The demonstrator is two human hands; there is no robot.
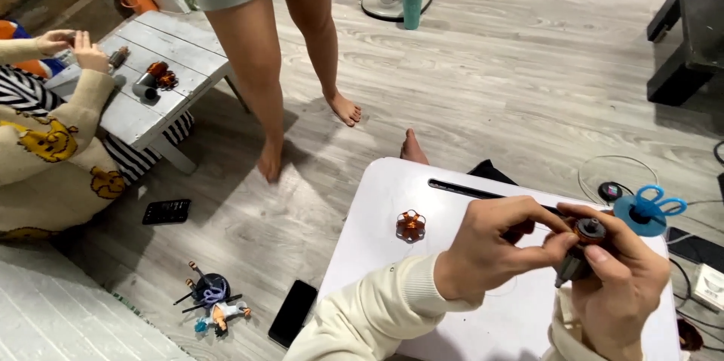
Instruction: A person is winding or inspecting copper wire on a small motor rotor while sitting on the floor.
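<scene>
My right hand (622, 286) grips a small dark cylindrical motor part with copper windings (582, 246) above the white lap table (377, 203). My left hand (498, 244) pinches at the top of that part with thumb and fingers. An orange star-shaped piece (411, 224) lies on the table to the left of my hands. A blue spool with scissor-like handles (647, 210) sits at the table's right edge, just beyond my right hand.
Another person stands barefoot (271, 157) on the grey wood floor. A seated person in a cream sweater (53, 142) works at a low grey table (162, 97) holding similar parts. Two phones (292, 313), a toy figure (215, 304), a teal tumbler (412, 1) and cables lie around.
</scene>
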